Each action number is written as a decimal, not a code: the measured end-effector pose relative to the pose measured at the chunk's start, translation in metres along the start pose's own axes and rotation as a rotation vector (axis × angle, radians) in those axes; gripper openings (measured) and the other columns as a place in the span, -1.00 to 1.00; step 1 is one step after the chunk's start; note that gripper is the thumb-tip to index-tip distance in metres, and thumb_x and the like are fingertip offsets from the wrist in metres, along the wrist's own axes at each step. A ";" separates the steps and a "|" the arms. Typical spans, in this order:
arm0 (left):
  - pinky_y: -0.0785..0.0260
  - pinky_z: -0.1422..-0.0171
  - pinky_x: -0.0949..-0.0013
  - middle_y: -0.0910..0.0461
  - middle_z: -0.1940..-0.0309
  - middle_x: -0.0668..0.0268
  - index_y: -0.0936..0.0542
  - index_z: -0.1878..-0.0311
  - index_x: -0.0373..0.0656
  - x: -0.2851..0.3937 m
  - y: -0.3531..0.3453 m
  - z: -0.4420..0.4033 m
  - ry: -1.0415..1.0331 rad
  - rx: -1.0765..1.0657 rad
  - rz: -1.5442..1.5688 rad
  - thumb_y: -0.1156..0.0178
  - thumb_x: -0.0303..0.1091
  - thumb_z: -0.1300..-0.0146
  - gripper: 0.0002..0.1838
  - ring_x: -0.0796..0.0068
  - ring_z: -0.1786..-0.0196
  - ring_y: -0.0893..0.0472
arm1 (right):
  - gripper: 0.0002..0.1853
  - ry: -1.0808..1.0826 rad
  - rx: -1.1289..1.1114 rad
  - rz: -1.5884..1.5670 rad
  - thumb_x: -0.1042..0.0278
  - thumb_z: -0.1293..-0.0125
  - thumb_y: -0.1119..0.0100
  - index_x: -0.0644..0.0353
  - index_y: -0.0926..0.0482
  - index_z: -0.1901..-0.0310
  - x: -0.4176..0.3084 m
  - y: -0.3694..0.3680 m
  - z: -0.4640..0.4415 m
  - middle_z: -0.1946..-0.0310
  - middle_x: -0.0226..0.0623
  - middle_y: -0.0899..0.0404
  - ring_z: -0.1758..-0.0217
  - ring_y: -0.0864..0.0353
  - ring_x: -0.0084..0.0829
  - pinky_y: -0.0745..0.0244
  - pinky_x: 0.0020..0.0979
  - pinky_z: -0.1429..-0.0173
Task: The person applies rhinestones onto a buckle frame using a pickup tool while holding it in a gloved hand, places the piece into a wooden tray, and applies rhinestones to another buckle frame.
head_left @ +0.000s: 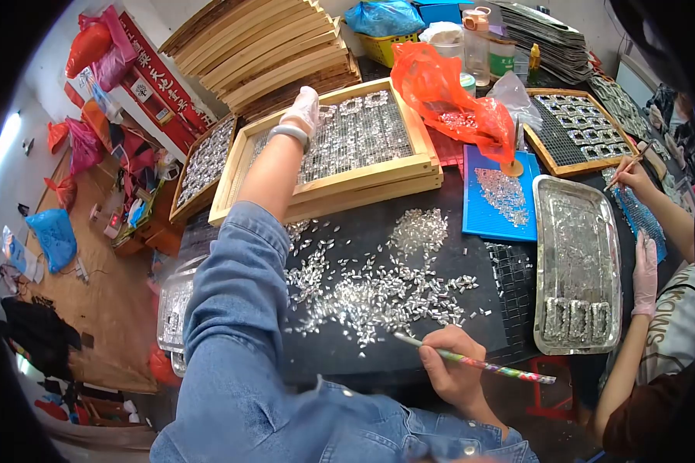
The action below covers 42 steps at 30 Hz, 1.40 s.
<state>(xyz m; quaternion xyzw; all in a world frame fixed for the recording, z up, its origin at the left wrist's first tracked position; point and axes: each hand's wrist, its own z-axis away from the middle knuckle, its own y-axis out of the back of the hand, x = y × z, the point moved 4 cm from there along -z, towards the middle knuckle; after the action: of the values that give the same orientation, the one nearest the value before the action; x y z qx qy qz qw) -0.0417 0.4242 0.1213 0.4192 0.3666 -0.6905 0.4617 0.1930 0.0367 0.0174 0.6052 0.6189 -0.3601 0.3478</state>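
Observation:
My left hand [303,114], in a pale glove with a wristband below it, reaches over the upper left part of a wooden-framed mesh tray [340,193] that holds rows of glittering pieces. Its fingers are bent, and their tips are too small to make out. My right hand [455,361] is bare and pinches a patterned pen-like stick [502,369] near its pale tip. That tip points at the lower edge of loose shiny crystals [363,297], spread over a black mat [448,339]. Another heap of small crystals [418,230] lies just below the framed tray.
A blue tray [475,224] of crystals lies beside a metal tray [578,270]. Behind stand stacked wooden frames [262,54] and a red plastic bag [440,92]. At the right, a co-worker's hands [645,270] work on a glittering strip.

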 end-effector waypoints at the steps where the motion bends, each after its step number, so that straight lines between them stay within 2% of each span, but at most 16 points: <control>1: -0.25 0.24 0.31 -0.54 0.39 0.46 -0.51 0.29 0.08 0.000 -0.009 -0.008 -0.001 -0.001 -0.003 0.24 -0.01 -0.43 -0.63 0.42 0.40 -0.39 | -0.91 0.000 0.002 -0.002 0.63 -0.10 -0.21 0.25 -0.55 0.35 0.000 0.000 0.000 0.42 -0.30 -0.60 0.49 -0.41 -0.47 -0.34 -0.50 0.36; 5: -0.20 0.18 0.30 -0.55 0.28 0.57 -0.42 0.01 0.18 0.001 -0.039 -0.031 -0.037 -0.030 -0.176 0.23 -0.08 -0.44 -0.75 0.49 0.31 -0.40 | -0.91 -0.011 0.011 -0.025 0.64 -0.10 -0.21 0.25 -0.55 0.35 0.000 0.001 0.000 0.42 -0.30 -0.60 0.49 -0.41 -0.48 -0.33 -0.51 0.37; 10: -0.15 0.09 0.29 -0.56 0.14 0.72 -0.31 -0.35 0.32 0.007 -0.054 -0.036 -0.085 -0.066 -0.378 0.22 -0.17 -0.44 -0.57 0.58 0.21 -0.42 | -0.88 -0.022 0.038 -0.047 0.62 -0.06 -0.28 0.22 -0.58 0.36 0.002 0.001 0.000 0.45 -0.37 -0.62 0.51 -0.41 -0.48 -0.34 -0.49 0.36; 16: -0.17 0.08 0.27 -0.57 0.16 0.70 -0.42 -0.21 0.28 -0.004 -0.026 0.002 -0.239 0.169 -0.443 0.15 -0.19 -0.44 -0.67 0.59 0.18 -0.45 | -0.90 -0.070 0.014 -0.052 0.61 -0.07 -0.28 0.23 -0.58 0.36 0.000 0.002 -0.001 0.45 -0.37 -0.62 0.51 -0.40 -0.48 -0.33 -0.49 0.37; 20: -0.24 0.01 0.17 -0.54 0.04 0.69 -0.35 -0.20 0.24 0.008 -0.008 0.005 -0.126 -0.094 -0.442 -0.01 -0.10 -0.38 -0.66 0.56 0.06 -0.47 | -0.92 -0.053 -0.045 -0.017 0.62 -0.14 -0.21 0.26 -0.54 0.33 0.001 0.001 -0.001 0.43 -0.30 -0.58 0.48 -0.42 -0.51 -0.33 -0.52 0.36; 24: -0.20 -0.06 0.15 -0.53 0.00 0.64 -0.38 -0.19 0.19 0.014 -0.006 0.046 -0.186 -0.091 -0.492 -0.02 -0.05 -0.36 -0.64 0.52 0.00 -0.45 | -0.91 -0.069 -0.036 -0.018 0.60 -0.15 -0.20 0.26 -0.54 0.30 0.003 0.001 0.001 0.41 -0.29 -0.58 0.47 -0.42 -0.51 -0.33 -0.53 0.34; 27: -0.15 -0.14 0.12 -0.53 -0.04 0.59 -0.41 -0.18 0.14 0.017 -0.029 0.071 -0.253 -0.092 -0.495 -0.03 0.00 -0.33 -0.60 0.48 -0.05 -0.44 | -0.94 -0.124 0.029 -0.041 0.61 -0.12 -0.21 0.25 -0.58 0.36 0.001 0.001 -0.001 0.47 -0.33 -0.56 0.49 -0.40 -0.49 -0.32 -0.51 0.34; 28: -0.13 -0.16 0.12 -0.53 -0.05 0.57 -0.42 -0.18 0.12 0.020 -0.050 0.084 -0.285 -0.105 -0.483 -0.04 0.01 -0.33 -0.59 0.47 -0.07 -0.43 | -0.94 -0.140 -0.020 -0.045 0.61 -0.12 -0.21 0.25 -0.58 0.36 0.001 0.000 0.000 0.47 -0.33 -0.56 0.49 -0.40 -0.49 -0.32 -0.51 0.34; 30: -0.10 -0.21 0.10 -0.52 -0.07 0.54 -0.44 -0.18 0.09 0.025 -0.103 0.111 -0.367 -0.161 -0.444 -0.05 0.05 -0.31 -0.56 0.45 -0.11 -0.42 | -0.95 -0.140 0.049 0.011 0.59 -0.15 -0.19 0.26 -0.56 0.34 0.002 0.003 0.002 0.41 -0.31 -0.56 0.45 -0.41 -0.51 -0.34 -0.53 0.31; 32: -0.07 -0.26 0.08 -0.52 -0.09 0.51 -0.46 -0.17 0.05 0.040 -0.156 0.147 -0.472 -0.242 -0.397 -0.06 0.08 -0.29 -0.52 0.42 -0.14 -0.41 | -0.94 -0.221 0.035 -0.068 0.58 -0.22 -0.14 0.27 -0.53 0.27 0.007 0.003 0.006 0.37 -0.28 -0.55 0.41 -0.44 -0.53 -0.36 -0.55 0.28; 33: -0.06 -0.28 0.08 -0.52 -0.11 0.49 -0.47 -0.17 0.04 0.056 -0.171 0.179 -0.525 -0.280 -0.375 -0.06 0.10 -0.29 -0.51 0.41 -0.16 -0.41 | -0.94 -0.242 -0.038 -0.098 0.58 -0.22 -0.14 0.27 -0.53 0.27 0.006 -0.001 0.007 0.37 -0.28 -0.55 0.41 -0.44 -0.53 -0.36 -0.55 0.28; 34: -0.04 -0.31 0.07 -0.51 -0.12 0.47 -0.48 -0.17 0.02 0.076 -0.189 0.220 -0.575 -0.312 -0.359 -0.06 0.11 -0.28 -0.49 0.40 -0.18 -0.40 | -0.96 -0.234 -0.014 -0.087 0.55 -0.28 -0.10 0.26 -0.50 0.25 0.003 -0.001 0.006 0.38 -0.29 -0.53 0.41 -0.44 -0.54 -0.37 -0.57 0.26; 38: 0.02 -0.41 0.04 -0.51 -0.17 0.41 -0.51 -0.16 -0.05 0.107 -0.189 0.371 -0.695 -0.355 -0.389 -0.08 0.18 -0.25 -0.42 0.34 -0.26 -0.38 | -0.96 -0.208 -0.015 -0.103 0.50 -0.36 -0.05 0.25 -0.48 0.22 0.013 0.001 0.007 0.39 -0.31 -0.51 0.40 -0.44 -0.57 -0.38 -0.60 0.24; 40: 0.05 -0.46 0.02 -0.50 -0.19 0.37 -0.53 -0.16 -0.08 0.107 -0.168 0.402 -0.732 -0.342 -0.428 -0.09 0.21 -0.23 -0.38 0.32 -0.29 -0.37 | -0.94 -0.163 -0.002 -0.075 0.48 -0.38 -0.06 0.26 -0.48 0.21 0.013 0.002 0.008 0.39 -0.30 -0.52 0.40 -0.45 -0.57 -0.38 -0.60 0.23; 41: 0.05 -0.46 0.02 -0.50 -0.19 0.37 -0.53 -0.16 -0.08 0.116 -0.199 0.409 -0.735 -0.355 -0.426 -0.09 0.21 -0.23 -0.38 0.32 -0.29 -0.37 | -0.94 -0.146 -0.010 -0.070 0.47 -0.39 -0.07 0.27 -0.48 0.20 0.014 0.002 0.007 0.39 -0.30 -0.52 0.40 -0.45 -0.57 -0.38 -0.60 0.23; 42: 0.00 -0.43 0.05 -0.51 -0.19 0.37 -0.52 -0.17 -0.08 0.138 -0.200 0.425 -0.634 -0.370 -0.188 -0.10 0.13 -0.20 -0.41 0.30 -0.27 -0.39 | -0.93 -0.132 -0.017 -0.063 0.46 -0.40 -0.08 0.27 -0.48 0.19 0.015 0.003 0.007 0.38 -0.30 -0.52 0.40 -0.45 -0.58 -0.38 -0.60 0.23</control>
<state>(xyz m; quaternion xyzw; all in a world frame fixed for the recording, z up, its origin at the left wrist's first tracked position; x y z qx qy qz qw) -0.3638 0.0599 0.1804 0.0588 0.3611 -0.7474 0.5546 0.1951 0.0380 0.0008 0.5574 0.6167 -0.4044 0.3814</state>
